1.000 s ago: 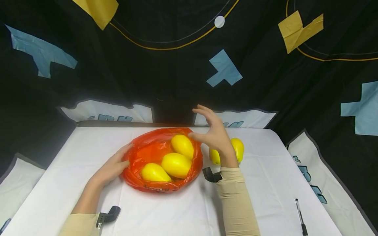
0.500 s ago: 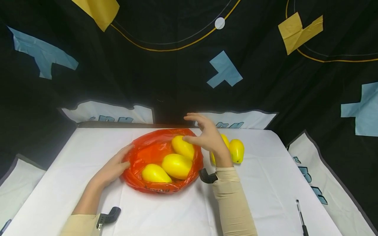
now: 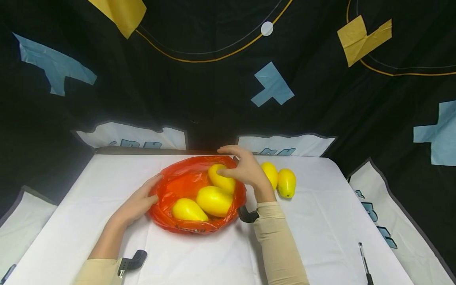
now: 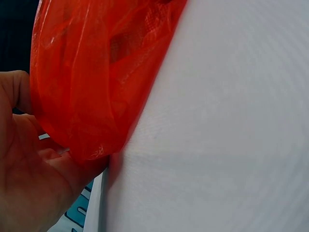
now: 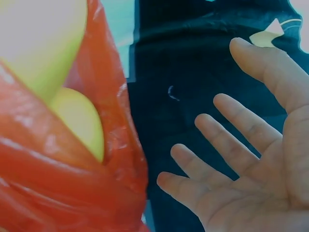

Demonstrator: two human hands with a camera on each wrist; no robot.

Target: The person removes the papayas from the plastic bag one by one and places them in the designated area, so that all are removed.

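A red plastic bag [image 3: 178, 184] lies with its mouth spread wide on the white table. Inside it are three smooth yellow oval fruits, mango-like in shape: one at the back [image 3: 215, 178], one in the middle [image 3: 213, 201] and one at the front left [image 3: 189, 209]. My left hand [image 3: 137, 204] rests against the bag's left side, with loosely bent fingers touching the plastic [image 4: 91, 87]. Over the bag's right rim hovers my right hand [image 3: 246, 168], fingers spread and holding nothing. The right wrist view shows that palm [image 5: 251, 193] apart from the bag.
Two more yellow fruits [image 3: 286, 183] lie on the table [image 3: 320, 221] right of the bag, one partly behind my right hand. A pen [image 3: 365, 263] lies near the table's right edge. A black cloth [image 3: 199, 95] hangs behind the table.
My right hand has moved left and lower, from beside the two loose fruits to over the bag's right rim. More of those fruits shows now. My left hand stays at the bag.
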